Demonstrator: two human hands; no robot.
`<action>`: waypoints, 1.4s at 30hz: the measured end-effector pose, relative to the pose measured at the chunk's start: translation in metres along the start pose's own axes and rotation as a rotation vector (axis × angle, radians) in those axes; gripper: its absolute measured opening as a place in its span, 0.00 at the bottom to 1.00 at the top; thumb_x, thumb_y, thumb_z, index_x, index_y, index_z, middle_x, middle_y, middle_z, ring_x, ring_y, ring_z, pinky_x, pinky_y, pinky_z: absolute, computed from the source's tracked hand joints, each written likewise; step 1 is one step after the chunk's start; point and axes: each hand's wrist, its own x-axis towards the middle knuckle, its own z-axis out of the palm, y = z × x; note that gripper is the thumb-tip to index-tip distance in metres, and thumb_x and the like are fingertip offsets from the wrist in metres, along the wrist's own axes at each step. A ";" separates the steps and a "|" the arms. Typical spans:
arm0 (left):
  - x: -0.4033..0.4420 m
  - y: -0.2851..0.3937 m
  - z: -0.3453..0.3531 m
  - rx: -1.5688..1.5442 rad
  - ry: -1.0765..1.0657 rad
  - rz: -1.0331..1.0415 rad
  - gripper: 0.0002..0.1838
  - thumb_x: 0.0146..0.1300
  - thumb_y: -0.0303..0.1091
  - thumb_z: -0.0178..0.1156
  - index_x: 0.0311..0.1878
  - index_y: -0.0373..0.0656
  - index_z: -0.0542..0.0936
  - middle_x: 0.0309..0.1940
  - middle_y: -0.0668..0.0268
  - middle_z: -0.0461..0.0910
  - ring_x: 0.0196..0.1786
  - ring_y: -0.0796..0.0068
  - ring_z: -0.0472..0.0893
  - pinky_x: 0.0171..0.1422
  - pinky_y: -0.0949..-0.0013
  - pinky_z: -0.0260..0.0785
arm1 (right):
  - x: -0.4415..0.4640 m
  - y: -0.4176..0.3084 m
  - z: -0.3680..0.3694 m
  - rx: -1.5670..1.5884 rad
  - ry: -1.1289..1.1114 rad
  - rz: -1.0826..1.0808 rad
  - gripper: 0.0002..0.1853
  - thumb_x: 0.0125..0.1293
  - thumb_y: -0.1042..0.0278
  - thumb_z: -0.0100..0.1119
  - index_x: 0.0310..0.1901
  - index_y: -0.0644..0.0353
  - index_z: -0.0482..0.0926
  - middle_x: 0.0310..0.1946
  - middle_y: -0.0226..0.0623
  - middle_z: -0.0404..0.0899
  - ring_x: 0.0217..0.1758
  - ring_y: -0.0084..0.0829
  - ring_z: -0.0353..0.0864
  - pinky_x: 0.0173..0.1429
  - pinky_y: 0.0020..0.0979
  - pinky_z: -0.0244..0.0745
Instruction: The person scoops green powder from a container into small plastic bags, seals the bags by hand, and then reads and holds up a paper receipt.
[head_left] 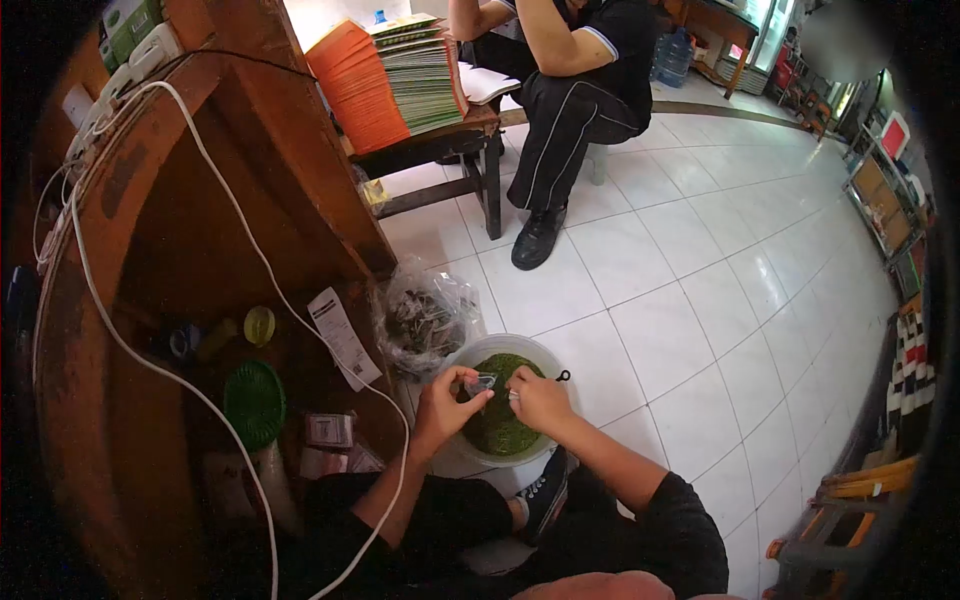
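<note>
My left hand pinches a small clear plastic bag between thumb and fingers, above a round whitish tub. Finely chopped green stuff fills much of the tub. Over its right side is my right hand, fingers drawn together close to the bag. A small whitish bit shows at those fingers; what they hold, if anything, is too small to name. A black looped piece sticks out at the tub's right rim.
A clear bag of greyish dry material stands behind the tub. To the left are a wooden desk, a white cable and a green basket. Stacked orange booklets lie on a bench, beside a seated person.
</note>
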 end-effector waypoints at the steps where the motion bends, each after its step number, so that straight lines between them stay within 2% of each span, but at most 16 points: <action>1: 0.002 0.004 -0.001 0.010 0.027 0.022 0.23 0.56 0.37 0.81 0.50 0.38 0.84 0.39 0.65 0.88 0.42 0.78 0.84 0.47 0.70 0.75 | 0.001 0.004 0.008 0.006 0.000 0.001 0.11 0.66 0.63 0.64 0.48 0.54 0.85 0.52 0.38 0.81 0.41 0.47 0.89 0.46 0.48 0.85; 2: 0.004 0.003 -0.002 0.013 0.025 0.019 0.23 0.56 0.37 0.81 0.50 0.38 0.84 0.39 0.65 0.88 0.42 0.78 0.84 0.47 0.70 0.75 | 0.002 0.009 0.017 -0.057 -0.022 -0.017 0.11 0.66 0.63 0.64 0.48 0.55 0.85 0.50 0.40 0.82 0.40 0.47 0.89 0.45 0.48 0.85; 4: 0.005 0.002 -0.002 -0.075 -0.029 -0.112 0.19 0.61 0.30 0.77 0.53 0.39 0.82 0.50 0.66 0.84 0.54 0.74 0.83 0.61 0.67 0.77 | 0.003 0.016 0.032 -0.110 -0.056 -0.026 0.11 0.67 0.64 0.63 0.48 0.57 0.85 0.49 0.42 0.82 0.40 0.47 0.89 0.43 0.48 0.85; 6: 0.013 0.007 -0.003 -0.173 0.008 -0.084 0.19 0.62 0.30 0.77 0.54 0.40 0.81 0.53 0.65 0.84 0.53 0.75 0.83 0.58 0.67 0.77 | 0.002 0.020 0.046 -0.232 -0.056 0.018 0.11 0.67 0.66 0.61 0.47 0.57 0.85 0.52 0.43 0.81 0.38 0.46 0.89 0.40 0.48 0.84; 7: 0.007 0.009 -0.004 -0.272 0.062 -0.048 0.20 0.63 0.30 0.76 0.55 0.40 0.81 0.55 0.64 0.84 0.52 0.76 0.83 0.56 0.68 0.76 | 0.001 0.008 0.027 -0.225 -0.049 0.010 0.08 0.66 0.67 0.58 0.39 0.57 0.86 0.46 0.45 0.84 0.37 0.46 0.89 0.39 0.46 0.84; 8: 0.003 0.015 -0.005 -0.268 0.056 -0.065 0.20 0.63 0.30 0.76 0.55 0.40 0.81 0.55 0.64 0.84 0.52 0.76 0.83 0.56 0.68 0.76 | -0.001 0.009 0.032 -0.214 -0.062 0.014 0.08 0.66 0.67 0.58 0.39 0.57 0.86 0.46 0.45 0.84 0.37 0.46 0.89 0.39 0.46 0.84; 11: 0.007 0.022 -0.007 -0.379 0.153 0.034 0.21 0.65 0.24 0.72 0.59 0.39 0.76 0.60 0.61 0.80 0.60 0.71 0.81 0.65 0.65 0.75 | -0.001 0.008 0.029 -0.322 -0.048 -0.087 0.05 0.58 0.69 0.64 0.29 0.54 0.89 0.29 0.39 0.87 0.36 0.41 0.90 0.39 0.43 0.85; 16: 0.006 0.020 -0.009 -0.507 0.183 0.003 0.21 0.65 0.22 0.72 0.59 0.39 0.76 0.60 0.61 0.80 0.62 0.70 0.80 0.68 0.65 0.74 | 0.003 -0.002 0.028 -0.403 -0.107 -0.181 0.05 0.59 0.68 0.64 0.31 0.53 0.90 0.29 0.37 0.88 0.36 0.39 0.91 0.39 0.41 0.85; 19: 0.004 0.019 -0.008 -0.532 0.135 0.045 0.21 0.65 0.22 0.72 0.59 0.38 0.76 0.58 0.63 0.81 0.63 0.71 0.80 0.69 0.65 0.73 | 0.010 0.002 0.040 -0.409 -0.138 -0.080 0.06 0.60 0.67 0.65 0.31 0.52 0.90 0.30 0.37 0.88 0.37 0.38 0.91 0.39 0.40 0.85; 22: 0.001 0.017 -0.005 -0.575 0.130 -0.028 0.22 0.65 0.22 0.72 0.59 0.38 0.76 0.58 0.62 0.81 0.63 0.71 0.80 0.68 0.66 0.73 | 0.017 0.017 0.047 -0.456 0.026 -0.072 0.06 0.59 0.65 0.65 0.31 0.52 0.91 0.31 0.36 0.88 0.39 0.38 0.91 0.40 0.40 0.85; 25: 0.003 0.018 -0.004 -0.553 0.129 -0.024 0.22 0.64 0.21 0.72 0.60 0.38 0.76 0.58 0.62 0.81 0.63 0.71 0.80 0.67 0.65 0.75 | 0.010 0.015 0.061 -0.565 -0.018 -0.095 0.07 0.59 0.64 0.65 0.32 0.51 0.91 0.32 0.36 0.88 0.40 0.39 0.91 0.40 0.39 0.85; 26: 0.000 0.030 -0.011 -0.369 0.111 -0.072 0.23 0.64 0.21 0.72 0.60 0.39 0.76 0.58 0.61 0.81 0.63 0.71 0.80 0.66 0.64 0.76 | 0.004 0.010 0.055 -0.497 -0.068 -0.141 0.07 0.60 0.64 0.65 0.32 0.51 0.91 0.32 0.36 0.88 0.40 0.39 0.91 0.40 0.39 0.85; 28: 0.005 -0.007 0.000 -0.380 0.164 0.048 0.23 0.64 0.21 0.73 0.61 0.39 0.76 0.58 0.61 0.81 0.63 0.71 0.80 0.65 0.64 0.76 | 0.013 -0.003 0.043 -0.414 -0.088 -0.180 0.07 0.60 0.65 0.65 0.32 0.51 0.92 0.32 0.35 0.89 0.40 0.38 0.91 0.40 0.39 0.85; 34: -0.009 0.003 -0.002 -0.441 0.130 -0.031 0.22 0.65 0.25 0.74 0.60 0.40 0.77 0.57 0.62 0.82 0.62 0.70 0.81 0.66 0.64 0.75 | -0.005 -0.011 0.028 -0.428 -0.256 -0.186 0.06 0.58 0.65 0.65 0.32 0.50 0.91 0.31 0.35 0.89 0.39 0.39 0.92 0.38 0.39 0.84; 40: 0.001 0.004 -0.002 -0.449 0.058 -0.019 0.24 0.64 0.27 0.75 0.61 0.40 0.76 0.58 0.60 0.83 0.65 0.66 0.81 0.70 0.59 0.73 | -0.001 -0.008 0.013 -0.353 -0.404 -0.028 0.11 0.65 0.67 0.58 0.39 0.51 0.92 0.41 0.41 0.91 0.45 0.43 0.92 0.47 0.46 0.86; 42: 0.027 -0.006 0.002 -0.445 0.070 0.106 0.25 0.65 0.26 0.74 0.62 0.40 0.76 0.58 0.58 0.84 0.64 0.67 0.81 0.70 0.60 0.73 | 0.001 0.002 0.021 -0.333 -0.338 -0.084 0.11 0.66 0.66 0.58 0.38 0.53 0.92 0.41 0.44 0.91 0.45 0.43 0.92 0.47 0.47 0.86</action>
